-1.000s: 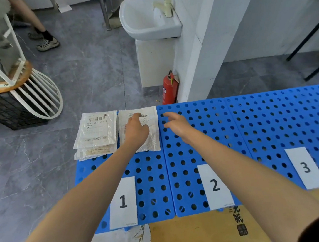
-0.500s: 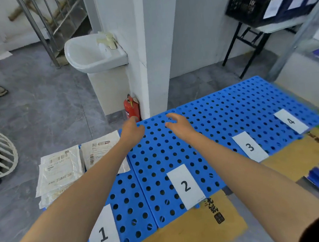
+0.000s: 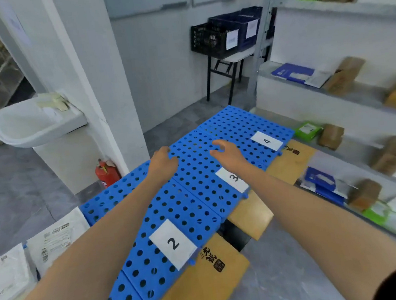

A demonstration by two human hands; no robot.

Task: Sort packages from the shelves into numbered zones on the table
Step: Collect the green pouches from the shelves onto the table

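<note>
White mailer packages [image 3: 53, 236] lie at the left end of the blue perforated table top [image 3: 194, 174], while brown boxes [image 3: 343, 75] and blue mailers [image 3: 292, 72] sit on the shelves [image 3: 295, 98] to the right. From my remote seat I see the left hand [image 3: 163, 163] and right hand [image 3: 228, 153] held out empty above the panels near card 3 [image 3: 229, 177] and card 4 [image 3: 266, 140], fingers loosely curled, with card 2 [image 3: 173, 244] nearer the camera. A sink [image 3: 29, 124] and a red fire extinguisher [image 3: 106, 172] stand beyond the table's far side.
</note>
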